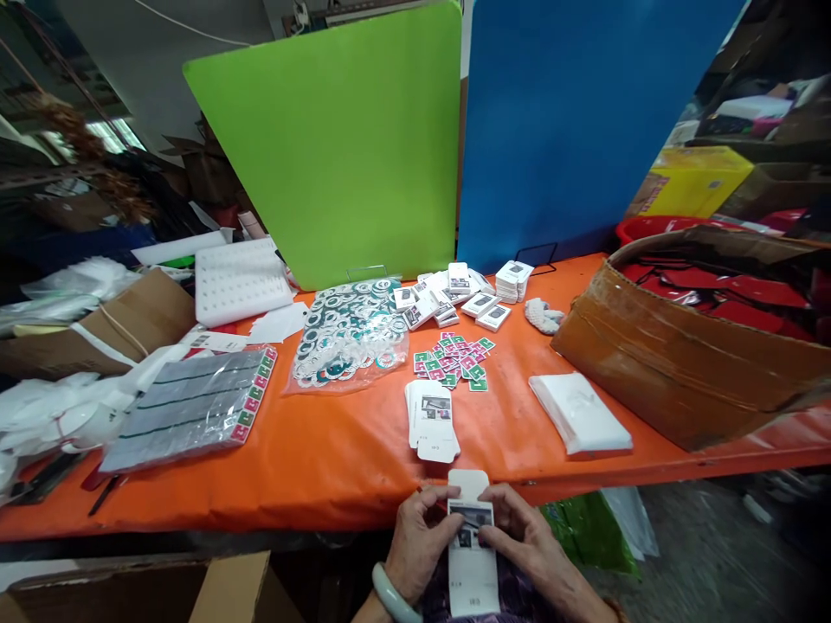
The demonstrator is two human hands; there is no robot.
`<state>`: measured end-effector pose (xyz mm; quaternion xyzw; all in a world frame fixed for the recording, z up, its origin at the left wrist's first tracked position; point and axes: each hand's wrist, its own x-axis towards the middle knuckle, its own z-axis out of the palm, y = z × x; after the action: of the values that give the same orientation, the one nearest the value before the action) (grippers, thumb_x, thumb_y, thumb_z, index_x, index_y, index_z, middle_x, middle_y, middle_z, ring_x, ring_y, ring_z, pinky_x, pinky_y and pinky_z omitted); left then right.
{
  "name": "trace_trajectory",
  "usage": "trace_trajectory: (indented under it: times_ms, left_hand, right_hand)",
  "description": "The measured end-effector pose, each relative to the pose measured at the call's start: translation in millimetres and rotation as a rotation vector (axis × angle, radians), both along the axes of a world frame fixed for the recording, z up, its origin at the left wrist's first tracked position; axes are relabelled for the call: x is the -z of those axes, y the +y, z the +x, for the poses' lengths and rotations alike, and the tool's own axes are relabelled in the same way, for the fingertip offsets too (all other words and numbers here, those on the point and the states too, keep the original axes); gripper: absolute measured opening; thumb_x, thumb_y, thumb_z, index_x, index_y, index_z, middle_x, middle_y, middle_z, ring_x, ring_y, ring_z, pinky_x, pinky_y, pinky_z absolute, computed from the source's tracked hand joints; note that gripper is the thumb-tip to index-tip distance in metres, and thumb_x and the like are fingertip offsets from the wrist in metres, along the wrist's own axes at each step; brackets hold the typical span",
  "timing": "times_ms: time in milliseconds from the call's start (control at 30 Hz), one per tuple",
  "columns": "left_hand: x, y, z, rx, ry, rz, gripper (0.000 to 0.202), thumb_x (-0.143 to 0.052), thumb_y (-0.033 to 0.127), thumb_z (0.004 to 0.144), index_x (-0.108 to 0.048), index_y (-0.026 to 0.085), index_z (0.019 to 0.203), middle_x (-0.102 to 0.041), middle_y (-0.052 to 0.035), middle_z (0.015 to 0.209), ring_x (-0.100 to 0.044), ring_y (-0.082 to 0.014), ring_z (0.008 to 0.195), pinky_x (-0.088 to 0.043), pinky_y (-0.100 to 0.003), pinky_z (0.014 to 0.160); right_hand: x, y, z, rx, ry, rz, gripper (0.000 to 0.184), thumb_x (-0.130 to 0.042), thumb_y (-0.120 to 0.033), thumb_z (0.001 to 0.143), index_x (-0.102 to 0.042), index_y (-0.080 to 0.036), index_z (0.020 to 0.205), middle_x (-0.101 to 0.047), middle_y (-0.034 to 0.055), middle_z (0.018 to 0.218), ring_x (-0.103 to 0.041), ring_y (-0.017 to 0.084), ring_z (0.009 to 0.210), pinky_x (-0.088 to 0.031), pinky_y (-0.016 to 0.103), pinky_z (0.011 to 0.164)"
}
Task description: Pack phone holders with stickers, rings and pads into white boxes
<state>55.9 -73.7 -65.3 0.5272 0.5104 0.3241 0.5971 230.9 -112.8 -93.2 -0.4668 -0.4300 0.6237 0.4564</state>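
My left hand (421,536) and my right hand (519,532) both grip a white printed box blank (473,571) just off the table's front edge. Its flaps stick out at the top and bottom, and both thumbs press on its printed face. A stack of similar flat box blanks (434,420) lies straight ahead on the orange table (338,467). Beyond it is a loose heap of small green and pink cards (454,359). Farther back sit several small white boxes (447,298), some heaped, with a neat stack (513,279) to the right.
A clear bag of ring-shaped pieces (351,333) and a pack of grey sleeves (195,402) lie left. To the right are a white packet (580,413), a glove (544,316) and a large carton (688,346). Green (351,138) and blue (564,121) panels stand behind.
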Motion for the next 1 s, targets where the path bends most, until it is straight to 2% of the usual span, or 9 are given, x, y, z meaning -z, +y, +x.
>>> trace_trajectory:
  times_ms: [133,267,333,433,533,667,800,933,1000]
  left_hand:
    - [2.0,0,1,0.050,0.062,-0.048,0.027,-0.063,0.035,0.074,-0.069,0.012,0.086,-0.064,-0.0046,0.072,-0.054,-0.0156,0.064,-0.044,-0.027,0.062]
    - [-1.7,3,5,-0.002,0.105,0.079,0.022,-0.063,0.033,0.074,-0.063,0.014,0.064,-0.060,-0.0044,0.073,-0.055,-0.0172,0.074,-0.044,-0.028,0.071]
    - [-1.7,6,7,-0.058,0.046,0.091,0.017,-0.064,0.030,0.072,-0.060,0.015,0.066,-0.059,-0.0031,0.074,-0.055,-0.0164,0.074,-0.045,-0.028,0.071]
    - [1.9,10,6,-0.117,-0.092,0.006,0.023,-0.067,0.027,0.069,-0.059,0.017,0.089,-0.058,0.0012,0.072,-0.054,-0.0131,0.064,-0.045,-0.025,0.062]
    - [6.0,11,2,-0.071,-0.093,-0.004,0.021,-0.068,0.028,0.070,-0.062,0.015,0.085,-0.060,0.0003,0.071,-0.055,-0.0128,0.065,-0.044,-0.024,0.062]
    - [7.2,7,-5,-0.017,0.044,0.087,0.019,-0.067,0.033,0.074,-0.069,0.014,0.071,-0.063,-0.0038,0.071,-0.057,-0.0157,0.070,-0.045,-0.026,0.068]
    - [7.1,3,-6,-0.029,0.055,0.094,0.017,-0.067,0.032,0.073,-0.071,0.015,0.073,-0.065,-0.0044,0.073,-0.057,-0.0164,0.072,-0.045,-0.027,0.070]
    - [8.2,7,0,-0.098,-0.070,-0.061,0.019,-0.071,0.026,0.064,-0.067,0.014,0.078,-0.065,-0.0022,0.071,-0.056,-0.0147,0.067,-0.045,-0.026,0.066]
    - [7.2,11,3,-0.115,-0.130,-0.136,0.022,-0.072,0.026,0.062,-0.065,0.013,0.078,-0.063,-0.0004,0.067,-0.054,-0.0129,0.063,-0.043,-0.025,0.063]
  right_hand:
    - [-4.1,-3,2,0.025,-0.175,0.022,0.029,-0.055,-0.047,0.086,-0.056,-0.018,0.083,-0.055,-0.0003,0.072,-0.051,0.014,0.068,-0.041,0.025,0.063]
    - [-6.7,10,-1,0.097,-0.273,0.063,0.032,-0.059,-0.045,0.084,-0.052,-0.017,0.069,-0.049,-0.0014,0.068,-0.046,0.012,0.065,-0.037,0.024,0.060]
    - [-5.4,20,-3,0.126,-0.154,0.041,0.027,-0.064,-0.042,0.079,-0.053,-0.018,0.081,-0.051,-0.0023,0.072,-0.047,0.012,0.064,-0.038,0.023,0.059]
    - [-4.6,33,-3,0.049,-0.007,0.006,0.036,-0.069,-0.040,0.075,-0.053,-0.021,0.101,-0.055,-0.0024,0.077,-0.052,0.013,0.065,-0.042,0.024,0.061]
    - [-8.6,36,1,-0.057,-0.146,0.096,0.022,-0.064,-0.038,0.081,-0.059,-0.017,0.086,-0.058,0.0007,0.077,-0.055,0.015,0.071,-0.043,0.025,0.066]
    - [-15.6,27,5,-0.082,-0.358,0.255,0.024,-0.057,-0.036,0.087,-0.064,-0.016,0.077,-0.061,0.0036,0.077,-0.057,0.016,0.074,-0.044,0.027,0.070]
    - [-16.9,20,4,-0.073,-0.389,0.267,0.028,-0.053,-0.038,0.089,-0.064,-0.016,0.076,-0.062,0.0051,0.077,-0.059,0.017,0.074,-0.044,0.027,0.069]
    - [-19.7,26,3,-0.058,-0.434,0.257,0.024,-0.060,-0.037,0.083,-0.065,-0.015,0.076,-0.060,0.0039,0.073,-0.056,0.016,0.069,-0.042,0.026,0.064]
    - [-22.8,32,3,-0.047,-0.379,0.164,0.024,-0.062,-0.037,0.080,-0.064,-0.015,0.074,-0.058,0.0023,0.069,-0.053,0.014,0.064,-0.040,0.025,0.060]
